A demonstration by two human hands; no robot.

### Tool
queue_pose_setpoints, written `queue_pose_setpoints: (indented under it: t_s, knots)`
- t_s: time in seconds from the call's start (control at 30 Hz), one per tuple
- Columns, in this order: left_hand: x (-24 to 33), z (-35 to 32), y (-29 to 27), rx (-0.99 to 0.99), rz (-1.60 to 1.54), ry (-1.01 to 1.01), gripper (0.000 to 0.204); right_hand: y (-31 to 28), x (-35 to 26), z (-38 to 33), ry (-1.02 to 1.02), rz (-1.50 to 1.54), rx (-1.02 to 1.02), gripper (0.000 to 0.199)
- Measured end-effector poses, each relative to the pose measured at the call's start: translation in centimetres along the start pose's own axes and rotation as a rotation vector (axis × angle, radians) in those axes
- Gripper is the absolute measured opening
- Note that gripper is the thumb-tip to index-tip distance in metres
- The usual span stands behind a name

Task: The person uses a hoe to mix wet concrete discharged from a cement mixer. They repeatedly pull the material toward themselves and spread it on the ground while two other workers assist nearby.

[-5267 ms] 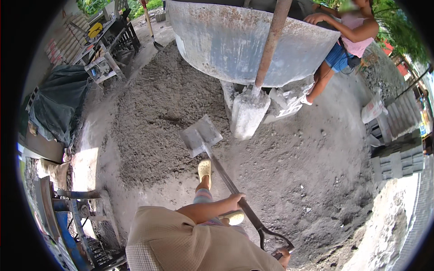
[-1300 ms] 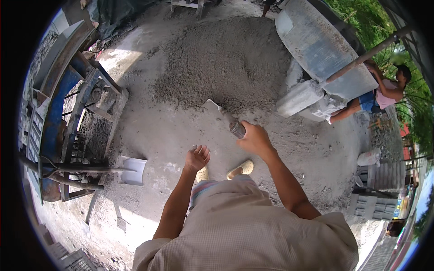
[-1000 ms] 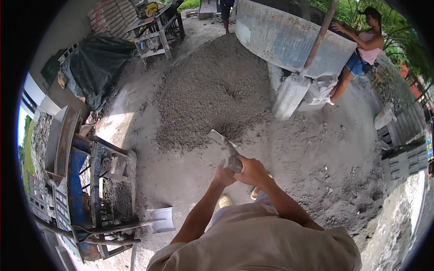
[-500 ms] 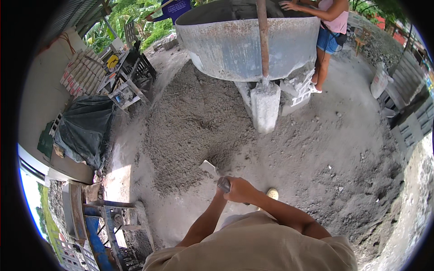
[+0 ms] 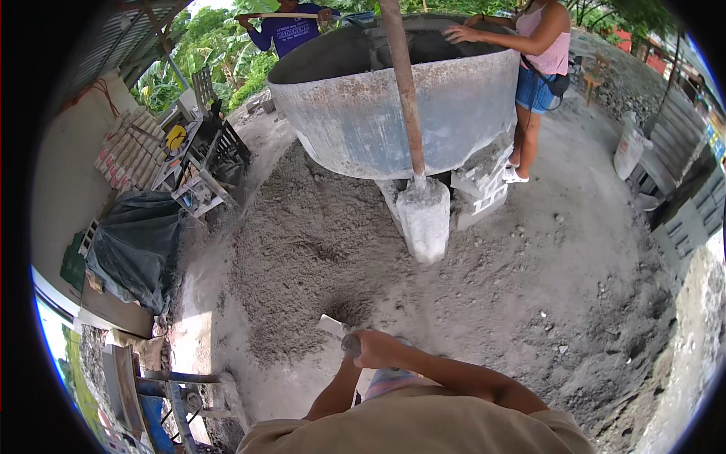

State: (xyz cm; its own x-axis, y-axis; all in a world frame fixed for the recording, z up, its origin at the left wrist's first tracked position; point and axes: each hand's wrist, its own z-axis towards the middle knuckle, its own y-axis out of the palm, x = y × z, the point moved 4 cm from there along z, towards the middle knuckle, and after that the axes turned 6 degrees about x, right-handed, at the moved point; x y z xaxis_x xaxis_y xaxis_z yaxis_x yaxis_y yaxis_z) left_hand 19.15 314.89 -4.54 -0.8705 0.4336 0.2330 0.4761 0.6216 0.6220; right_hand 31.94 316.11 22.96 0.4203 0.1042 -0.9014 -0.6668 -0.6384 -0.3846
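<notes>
A shovel (image 5: 332, 326) is in front of my body, its pale metal blade at the near edge of a grey sand or mortar heap (image 5: 302, 257). My right hand (image 5: 376, 349) is closed around its grey, worn handle. Just under it, my left hand (image 5: 347, 368) meets the same handle; the right hand and the handle hide most of its fingers. Beyond the heap stands a large round metal tub (image 5: 393, 113), grey and stained, raised on blocks. A rusty pole (image 5: 404, 91) rises before it from a pale concrete block (image 5: 423, 219).
A person in a pink top (image 5: 543, 38) stands at the tub's right, hands at its rim. Behind the tub, another in a blue shirt (image 5: 291, 32) holds a long handle. Stacked sacks (image 5: 128, 151), a dark tarp (image 5: 140, 246) and a metal frame (image 5: 181, 393) line the left side.
My view has tilted upward, so the tub and heap sit lower in it. Both hands and the shovel now show lower and slightly further left. More of the person behind the tub shows.
</notes>
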Motion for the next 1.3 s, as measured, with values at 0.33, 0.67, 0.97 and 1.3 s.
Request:
queue_pose_setpoints:
  t_s: [0.33, 0.67, 0.97, 1.3]
  knots:
    - [1.3, 9.0, 5.1, 0.035, -0.074, -0.128, 0.030, -10.0, 3.5, 4.6, 0.044, 0.200, 0.138, 0.032]
    - [5.9, 11.6, 6.7, 0.253, -0.120, -0.022, 0.032, -13.8, 4.3, 12.7, 0.156, 0.174, -0.133, 0.033]
    - [6.8, 14.4, 0.8, 0.023, -0.290, 0.550, 0.022, -14.4, 1.2, 15.1, -0.093, 0.012, -0.387, 0.046]
    - [1.4, 6.6, 11.0, 0.259, -0.561, 0.443, 0.031, -14.5, 4.6, 14.2, -0.196, -0.299, -0.591, 0.046]
